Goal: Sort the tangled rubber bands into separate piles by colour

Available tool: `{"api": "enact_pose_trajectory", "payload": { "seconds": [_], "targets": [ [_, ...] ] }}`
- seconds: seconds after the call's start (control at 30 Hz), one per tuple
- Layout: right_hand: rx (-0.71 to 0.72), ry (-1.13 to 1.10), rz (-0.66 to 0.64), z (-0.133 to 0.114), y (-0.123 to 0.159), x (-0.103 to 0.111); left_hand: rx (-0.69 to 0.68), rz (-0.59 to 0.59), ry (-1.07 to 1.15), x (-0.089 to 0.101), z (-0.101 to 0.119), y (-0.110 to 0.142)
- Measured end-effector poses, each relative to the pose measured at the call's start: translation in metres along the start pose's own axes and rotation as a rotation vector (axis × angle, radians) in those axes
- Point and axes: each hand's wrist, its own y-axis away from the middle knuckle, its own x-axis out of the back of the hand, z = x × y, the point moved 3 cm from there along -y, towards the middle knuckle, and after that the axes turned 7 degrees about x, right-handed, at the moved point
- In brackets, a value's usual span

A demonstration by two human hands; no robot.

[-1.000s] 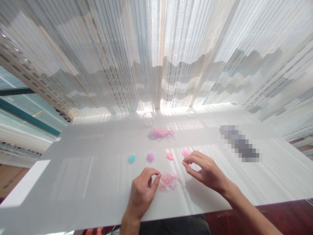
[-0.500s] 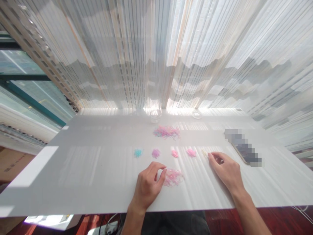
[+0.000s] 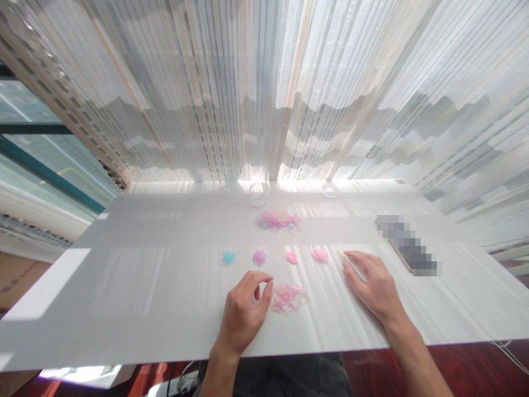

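Note:
My left hand [image 3: 244, 309] rests over the front of the table, thumb and index fingertip pinched together; whatever may be between them is too small to make out. Beside that pinch lies a loose pile of pink and pale thin strands [image 3: 288, 299], which look like small rubber bands. My right hand [image 3: 371, 284] is open, its thumb and index finger apart at a small pale yellow heap [image 3: 341, 255]. In a row to its left are a pink heap [image 3: 319, 255], a deeper pink heap [image 3: 291, 257], a purple heap [image 3: 259, 257] and a turquoise heap [image 3: 228, 257].
Behind the row is a larger mixed-colour pile [image 3: 278, 221]. Farther back stand a clear round container [image 3: 259, 193] and a clear lid-like disc [image 3: 329, 191]. A phone-like object [image 3: 407, 245], partly blurred, lies at the right. Striped curtains [image 3: 264, 99] hang behind the white table [image 3: 144, 320].
The fingers of my right hand have spread from a pinch at the yellow heap. My left hand keeps its pinch beside the front pile. The whole view has shifted slightly.

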Motion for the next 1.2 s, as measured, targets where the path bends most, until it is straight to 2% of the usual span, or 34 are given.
{"api": "enact_pose_trajectory", "payload": {
  "seconds": [0.1,0.2,0.3,0.37,0.5,0.63,0.83,1.2],
  "targets": [
    [0.037,-0.009,0.029,-0.002,-0.001,0.002,0.052,0.036,-0.036,0.011,-0.005,0.000],
    [0.030,-0.028,0.101,-0.011,-0.002,0.008,0.053,-0.086,-0.119,0.019,-0.008,0.004],
    [0.085,-0.085,0.133,-0.034,-0.003,0.011,0.051,-0.195,-0.178,0.018,-0.008,0.007],
    [0.135,-0.159,0.138,-0.057,-0.002,0.010,0.058,-0.213,-0.214,0.015,-0.007,0.008],
    [0.189,-0.363,0.027,-0.101,0.001,-0.004,0.072,-0.220,-0.256,0.008,-0.003,0.004],
    [0.236,-0.480,-0.081,-0.127,0.002,-0.020,0.087,-0.268,-0.278,0.005,-0.001,0.000],
    [0.220,-0.457,-0.155,-0.133,0.002,-0.034,0.090,-0.270,-0.255,0.006,0.001,-0.001],
    [0.173,-0.470,-0.125,-0.130,0.001,-0.035,0.035,-0.206,-0.049,-0.001,0.009,-0.004]
  ]
}}
